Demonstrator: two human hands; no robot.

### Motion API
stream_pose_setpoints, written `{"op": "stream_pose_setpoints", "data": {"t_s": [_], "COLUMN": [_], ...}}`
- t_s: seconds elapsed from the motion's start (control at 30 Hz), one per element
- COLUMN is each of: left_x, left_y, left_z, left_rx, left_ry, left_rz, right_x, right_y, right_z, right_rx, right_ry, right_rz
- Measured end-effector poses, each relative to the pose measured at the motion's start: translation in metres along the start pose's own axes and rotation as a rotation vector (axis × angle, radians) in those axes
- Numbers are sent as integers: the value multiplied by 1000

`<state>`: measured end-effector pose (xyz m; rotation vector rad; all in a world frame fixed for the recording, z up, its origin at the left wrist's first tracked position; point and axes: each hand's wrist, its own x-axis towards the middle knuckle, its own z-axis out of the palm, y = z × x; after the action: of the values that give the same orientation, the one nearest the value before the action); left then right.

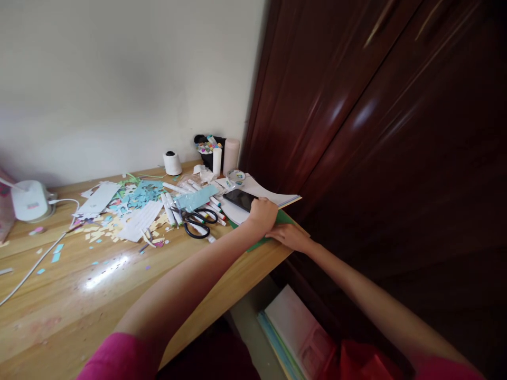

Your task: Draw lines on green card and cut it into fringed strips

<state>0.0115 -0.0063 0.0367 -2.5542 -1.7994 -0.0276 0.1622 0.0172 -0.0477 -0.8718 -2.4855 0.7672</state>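
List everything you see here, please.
desk: 1, tan, left
cabinet: 1, dark red, right
device: 1, white, left
cable: 1, white, left
paper scraps: many, mixed colours, mid-desk
spool: 1, white, desk's back
pot: 1, black, far corner
cylinders: 2, white/pink, beside pot
papers: 1 stack, white-topped, desk's right
phone: 1, black, on papers
tape: 1, clear, behind phone
sheet: 1, green, under papers
markers: several, white, beside scraps
packet: 1, blue, on markers
scissors: 1, black-handled, among markers
lower papers: 1 stack, pale, below
object: 1, red, bottom
left hand: 1, bare, by phone
right hand: 1, bare, by sheet
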Motion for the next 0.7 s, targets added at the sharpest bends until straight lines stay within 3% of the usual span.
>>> {"op": "stream_pose_setpoints", "data": {"t_s": [0.33, 0.53, 0.7], "left_x": [-4, -3, -2], "left_y": [-1, -2, -1], "left_z": [-9, -7, -5], "left_rx": [9, -6, -17], "left_ry": [-17, -17, -7], "left_rz": [29, 21, 13], "right_x": [11, 5, 8], "right_y": [15, 13, 7], "right_z": [4, 8, -2], "right_rx": [100, 27, -77], "right_ry": [74, 87, -6], "right_rz": [106, 30, -91]}}
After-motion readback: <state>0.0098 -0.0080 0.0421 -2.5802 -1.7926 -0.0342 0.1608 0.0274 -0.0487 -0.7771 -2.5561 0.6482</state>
